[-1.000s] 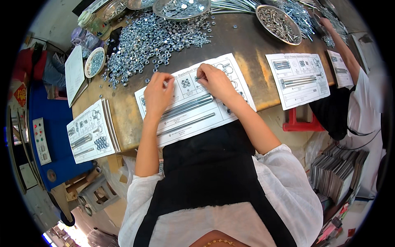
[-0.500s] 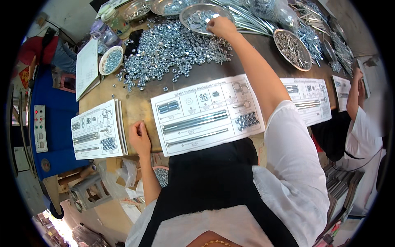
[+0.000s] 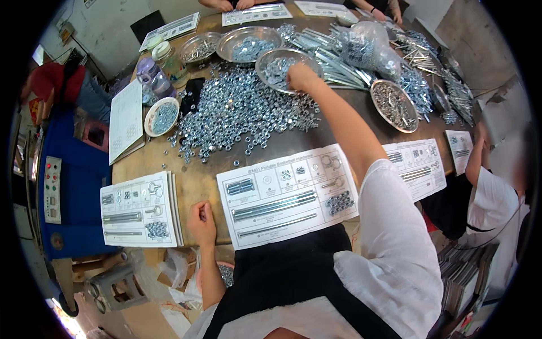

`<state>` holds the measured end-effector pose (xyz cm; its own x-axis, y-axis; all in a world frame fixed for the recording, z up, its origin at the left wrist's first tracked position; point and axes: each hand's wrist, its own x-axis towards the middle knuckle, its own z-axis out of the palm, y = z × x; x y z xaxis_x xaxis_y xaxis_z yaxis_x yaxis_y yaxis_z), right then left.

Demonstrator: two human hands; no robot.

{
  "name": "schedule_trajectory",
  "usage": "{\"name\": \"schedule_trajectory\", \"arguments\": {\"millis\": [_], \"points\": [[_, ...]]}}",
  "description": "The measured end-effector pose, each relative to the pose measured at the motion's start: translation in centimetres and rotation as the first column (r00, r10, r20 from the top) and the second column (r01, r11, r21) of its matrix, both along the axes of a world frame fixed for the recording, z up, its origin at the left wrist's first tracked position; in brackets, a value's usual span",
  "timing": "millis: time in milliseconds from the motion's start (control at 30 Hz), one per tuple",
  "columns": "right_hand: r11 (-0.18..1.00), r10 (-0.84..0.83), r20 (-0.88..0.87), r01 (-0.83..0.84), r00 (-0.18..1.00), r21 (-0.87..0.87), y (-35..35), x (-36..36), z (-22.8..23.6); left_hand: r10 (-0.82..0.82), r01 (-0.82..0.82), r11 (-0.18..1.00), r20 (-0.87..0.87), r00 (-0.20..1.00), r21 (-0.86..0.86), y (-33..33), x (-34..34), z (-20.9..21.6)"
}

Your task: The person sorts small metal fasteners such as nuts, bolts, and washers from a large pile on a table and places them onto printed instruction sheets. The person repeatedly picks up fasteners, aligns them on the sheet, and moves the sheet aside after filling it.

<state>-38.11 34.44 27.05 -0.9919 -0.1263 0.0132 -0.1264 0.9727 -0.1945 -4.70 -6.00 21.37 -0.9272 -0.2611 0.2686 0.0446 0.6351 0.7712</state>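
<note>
Visibly scuffed table (image 3: 197,181); nuts (image 3: 234,107) heaped beside dish (image 3: 261,69); blue machine (image 3: 79,175) left.

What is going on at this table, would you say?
Someone's right hand is in a metal bowl of flat metal pieces; its fingertips are hidden. The left hand is loosely curled at the table's near edge, between a printed sheet and a paper stack. Loose nuts lie heaped beyond the sheet.
</note>
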Motion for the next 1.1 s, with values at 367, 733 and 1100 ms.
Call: {"name": "schedule_trajectory", "arguments": {"millis": [367,733,1100], "points": [[0.520,-0.167,0.050,0.131,0.985,-0.844,0.1,0.1,-0.7,-0.028,0.029,0.999,-0.024,0.999,0.033,-0.6,-0.4,-1.7],[-0.834,0.247,0.084,0.256,0.965,-0.488,0.9,16.1,-1.7,-0.048,0.056,0.958,-0.036,0.998,0.282,0.3,-0.1,-0.9],[-0.796,0.302,0.410,0.464,0.861,-0.389,-12.0,33.1,0.7,-0.684,0.666,0.712,-0.005,0.729,-0.224,15.9,-1.2,8.8]]}}
